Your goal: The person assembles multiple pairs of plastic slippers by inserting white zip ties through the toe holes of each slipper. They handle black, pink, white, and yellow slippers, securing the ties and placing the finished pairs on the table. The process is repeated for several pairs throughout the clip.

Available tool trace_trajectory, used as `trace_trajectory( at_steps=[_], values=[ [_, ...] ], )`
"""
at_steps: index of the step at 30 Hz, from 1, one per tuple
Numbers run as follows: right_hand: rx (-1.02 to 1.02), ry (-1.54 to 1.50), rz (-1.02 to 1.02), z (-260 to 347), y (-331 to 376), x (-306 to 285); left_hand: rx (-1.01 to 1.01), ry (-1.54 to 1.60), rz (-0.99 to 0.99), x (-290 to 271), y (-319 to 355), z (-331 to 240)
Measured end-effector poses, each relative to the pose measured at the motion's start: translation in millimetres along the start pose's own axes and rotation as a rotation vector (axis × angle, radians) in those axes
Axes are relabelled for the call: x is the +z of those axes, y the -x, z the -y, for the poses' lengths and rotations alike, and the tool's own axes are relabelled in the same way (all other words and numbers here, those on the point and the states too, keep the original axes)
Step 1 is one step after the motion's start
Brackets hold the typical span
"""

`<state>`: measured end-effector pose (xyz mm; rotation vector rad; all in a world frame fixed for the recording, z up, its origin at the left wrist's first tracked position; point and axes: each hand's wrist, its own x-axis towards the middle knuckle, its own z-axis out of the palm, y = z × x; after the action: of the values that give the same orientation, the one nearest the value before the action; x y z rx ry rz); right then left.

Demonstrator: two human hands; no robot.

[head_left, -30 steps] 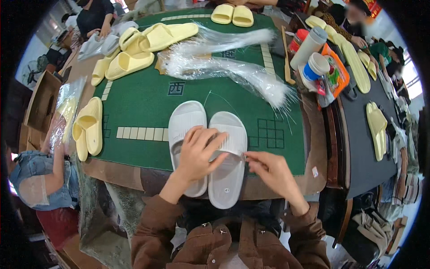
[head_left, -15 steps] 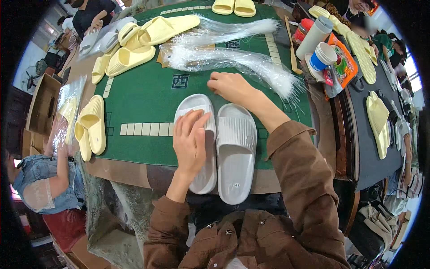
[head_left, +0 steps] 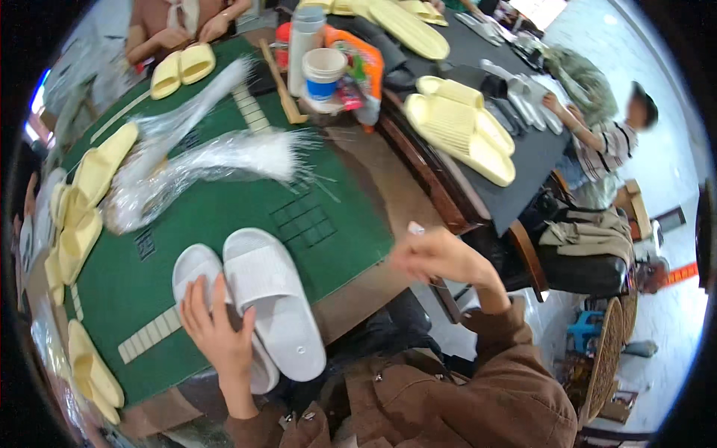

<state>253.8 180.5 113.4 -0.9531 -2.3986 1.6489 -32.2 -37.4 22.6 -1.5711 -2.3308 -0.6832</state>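
Note:
A pair of light grey slide slippers lies side by side at the table's near edge, soles down. My left hand (head_left: 218,328) rests on the left slipper (head_left: 196,261), its fingers apart and covering much of the strap. Beside it the right slipper (head_left: 287,336) lies untouched. Off the table's near right edge, my right hand (head_left: 441,255) hangs in the air with curled fingers, somewhat smeared by motion. A small whitish spot shows at its fingertips and a thin line below; what it pinches is unclear. Bundles of clear plastic strands (head_left: 246,158) lie beyond the slippers.
Yellow slippers (head_left: 84,239) lie along the table's left side, another pair (head_left: 183,69) at the far edge. A wooden stick (head_left: 280,82), a paper cup (head_left: 323,73) and a grey bottle (head_left: 305,45) stand right. A dark table (head_left: 455,78) holds more slippers; people sit nearby.
The view has turned to the right. My right hand has moved from near the plastic strands to beyond the table's near right edge. My left hand stays on the left slipper.

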Motion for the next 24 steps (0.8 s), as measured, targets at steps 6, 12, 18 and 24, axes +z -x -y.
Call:
trace_trajectory(
  at_steps=[6,12,18,24],
  values=[
    [0.433,0.924,-0.228,-159,131,-32,-0.059,0.02,-0.024,11,-10,-21],
    [0.404,0.898,-0.659,-104,90,-12,-0.072,-0.004,-0.052,23,-21,-31],
    [-0.229,0.483,-0.521,-55,-56,-2,-0.056,-0.004,-0.052,24,-24,-30],
    [-0.359,0.605,-0.6,-63,-174,20,-0.084,0.243,0.023,2,-39,-12]
  ],
)
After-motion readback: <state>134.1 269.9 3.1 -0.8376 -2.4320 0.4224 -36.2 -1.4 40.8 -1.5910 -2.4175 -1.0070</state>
